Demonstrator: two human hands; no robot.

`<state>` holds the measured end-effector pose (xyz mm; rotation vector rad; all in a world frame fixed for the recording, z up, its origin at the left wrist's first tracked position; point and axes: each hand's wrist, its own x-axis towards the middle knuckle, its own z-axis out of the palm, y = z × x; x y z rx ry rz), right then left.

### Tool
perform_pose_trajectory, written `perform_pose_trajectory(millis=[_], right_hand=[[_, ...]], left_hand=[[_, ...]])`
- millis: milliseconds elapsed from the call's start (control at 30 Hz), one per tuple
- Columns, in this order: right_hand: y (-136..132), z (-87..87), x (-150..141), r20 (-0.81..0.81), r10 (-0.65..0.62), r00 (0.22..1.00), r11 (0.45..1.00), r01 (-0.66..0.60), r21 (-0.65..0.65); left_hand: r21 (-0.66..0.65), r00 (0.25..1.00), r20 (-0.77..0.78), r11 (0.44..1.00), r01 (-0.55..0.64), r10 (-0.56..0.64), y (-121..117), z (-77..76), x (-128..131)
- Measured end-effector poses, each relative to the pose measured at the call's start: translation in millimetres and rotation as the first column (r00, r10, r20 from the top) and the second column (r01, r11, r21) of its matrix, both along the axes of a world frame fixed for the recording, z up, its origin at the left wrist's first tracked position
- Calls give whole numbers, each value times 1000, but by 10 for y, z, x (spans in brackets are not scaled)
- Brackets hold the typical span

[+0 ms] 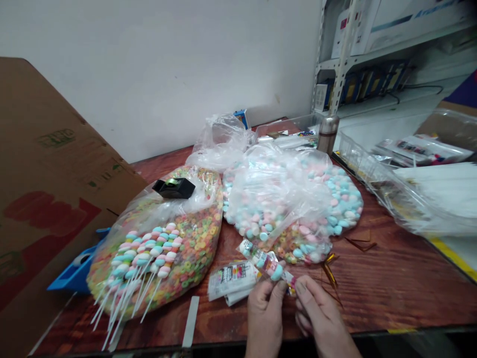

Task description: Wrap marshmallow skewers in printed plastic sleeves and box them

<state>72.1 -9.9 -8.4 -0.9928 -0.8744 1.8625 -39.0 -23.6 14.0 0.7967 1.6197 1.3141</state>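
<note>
A marshmallow skewer in a clear printed wrapper [263, 262] points up and to the left from my hands. My left hand [266, 311] pinches it just below the lowest blue marshmallow. Close beside it, my right hand [318, 311] has thumb and fingers closed on the gathered lower end of the wrapper; the stick inside is mostly hidden. Flat printed wrappers [233, 281] lie to the left of my hands. Gold twist ties [329, 273] are scattered to the right. Several unwrapped marshmallow skewers [145, 251] rest in a pile on a large bag of cereal rings [203, 233].
A large bag of pastel marshmallows [339, 199] fills the table's middle. A black tape dispenser [174, 188] sits on the cereal bag. At left are a cardboard box [55, 174] and a blue scoop [76, 273]; at right, a metal bottle [328, 135] and a clear plastic tray [376, 186].
</note>
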Motion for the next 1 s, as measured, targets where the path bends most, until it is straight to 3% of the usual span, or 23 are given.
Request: perform_pose_trajectory(millis=[100, 167, 233, 300, 333, 400, 467, 500, 567, 700, 800, 867, 900, 933, 1000], right_hand=[[17, 43, 28, -412, 142, 900, 918, -276, -286], [6, 74, 32, -542, 228, 809, 843, -442, -306], [-16, 80, 15, -580, 301, 757, 799, -532, -280], [-39, 65, -10, -564, 305, 768, 808, -522, -273], [-48, 53, -20, -508, 278, 815, 846, -458, -273], [-56, 30, -21, -292, 167, 942, 953, -230, -196], [-57, 11, -2, -71, 55, 996, 998, -57, -25], [-56, 3, 8, -32, 51, 998, 998, -50, 28], [-59, -12, 18, -102, 145, 984, 989, -145, 9], [-80, -19, 11, -233, 331, 915, 934, -352, -56], [-74, 8, 124, -169, 388, 906, 917, -397, -25], [-46, 11, 289, 137, 261, 956, 954, -277, 113], [-26, -2, 387, 387, 97, 917, 943, -209, 259], [-3, -26, 483, 602, -115, 790, 891, -186, 414], [46, -102, 642, 794, -393, 464, 775, -297, 558]], left_hand=[[39, 953, 272, 991, 130, -135, 3, 28, -43], [45, 881, 445, 986, 159, -162, 13, 39, -67], [39, 815, 555, 984, 173, -165, 25, 44, -77], [22, 795, 590, 987, 156, -139, 36, 36, -75], [9, 805, 583, 992, 125, -107, 41, 25, -72], [-23, 849, 529, 999, 40, -22, 47, -11, -66], [-38, 898, 440, 999, -2, 19, 44, -51, -60], [-36, 914, 405, 999, 1, 13, 39, -65, -57], [-45, 909, 414, 997, 64, -40, 21, -72, -51], [-67, 743, 658, 972, 223, -125, -23, -9, -23], [-91, 685, 726, 978, 187, -63, -19, 44, -22], [-79, 722, 692, 992, 102, -19, 18, 64, -66], [-66, 753, 658, 997, 50, 6, 42, 70, -102], [-51, 785, 618, 999, -2, 33, 68, 74, -143], [-29, 839, 537, 997, -77, 81, 109, 73, -223]])
